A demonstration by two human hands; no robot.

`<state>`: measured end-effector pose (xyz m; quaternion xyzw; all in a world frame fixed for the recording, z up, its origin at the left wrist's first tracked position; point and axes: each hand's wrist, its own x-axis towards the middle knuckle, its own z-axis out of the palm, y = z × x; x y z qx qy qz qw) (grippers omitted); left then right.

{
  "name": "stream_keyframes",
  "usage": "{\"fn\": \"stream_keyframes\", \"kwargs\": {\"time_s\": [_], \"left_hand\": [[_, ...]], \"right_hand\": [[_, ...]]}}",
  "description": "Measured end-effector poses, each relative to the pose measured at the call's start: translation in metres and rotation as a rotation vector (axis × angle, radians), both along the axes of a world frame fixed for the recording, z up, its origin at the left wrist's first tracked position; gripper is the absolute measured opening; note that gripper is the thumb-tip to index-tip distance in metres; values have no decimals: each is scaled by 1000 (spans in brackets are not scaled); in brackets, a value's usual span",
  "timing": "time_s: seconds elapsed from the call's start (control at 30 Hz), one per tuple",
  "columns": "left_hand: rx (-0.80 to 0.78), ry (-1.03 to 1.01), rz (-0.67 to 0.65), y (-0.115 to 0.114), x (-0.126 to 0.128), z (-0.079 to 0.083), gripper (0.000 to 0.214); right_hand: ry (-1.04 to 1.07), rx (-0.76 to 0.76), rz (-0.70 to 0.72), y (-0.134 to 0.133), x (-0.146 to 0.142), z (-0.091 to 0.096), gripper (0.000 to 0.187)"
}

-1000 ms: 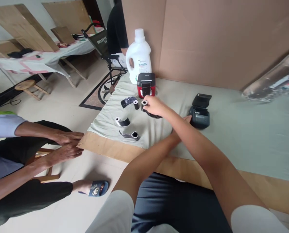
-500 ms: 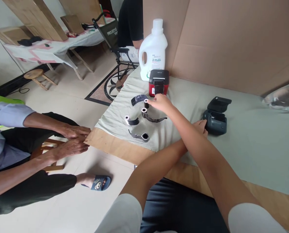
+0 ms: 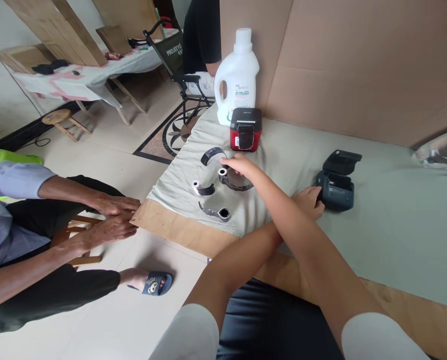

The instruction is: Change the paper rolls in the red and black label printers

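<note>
My arms are crossed over a grey-green cloth (image 3: 388, 220). My right hand (image 3: 242, 165) reaches left, fingers bent down and closed over the small roll at the end of the upper black strip (image 3: 211, 155). Another black label roll (image 3: 222, 172) with a curled strip lies just under that hand. Two more rolls (image 3: 197, 186) (image 3: 223, 214) lie nearer the cloth's front edge. My left hand (image 3: 309, 200) rests on the cloth, fingers loosely spread, tips touching the left side of a black label printer (image 3: 336, 187) with its lid up.
A red and black label printer (image 3: 246, 129) and a white detergent bottle (image 3: 237, 75) stand at the back by a cardboard wall (image 3: 339, 60). Another person's hands (image 3: 114, 215) rest at the board's left corner. A folding chair (image 3: 178, 65) and a seated person are behind.
My right hand has moved down a little and now covers the upper roll. My left hand has slid slightly nearer me beside the black printer. The view shifted right between the first two frames.
</note>
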<state>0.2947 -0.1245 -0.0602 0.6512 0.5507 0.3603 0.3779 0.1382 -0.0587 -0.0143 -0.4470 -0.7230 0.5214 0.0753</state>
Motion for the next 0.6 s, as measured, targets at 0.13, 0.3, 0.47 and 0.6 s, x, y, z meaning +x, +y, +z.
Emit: {"fn": "stream_keyframes", "kwargs": {"time_s": [0.13, 0.3, 0.47, 0.6], "left_hand": [[-4, 12, -23, -8, -5, 14, 65], [-6, 64, -14, -7, 0, 15, 65], [118, 157, 16, -3, 9, -2, 69], [184, 25, 63, 0, 2, -14, 53]], "right_hand": [[2, -42, 29, -5, 9, 4, 56], [204, -145, -41, -4, 20, 2, 51], [473, -175, -75, -10, 59, 23, 46], [637, -68, 88, -18, 121, 47, 47]]}}
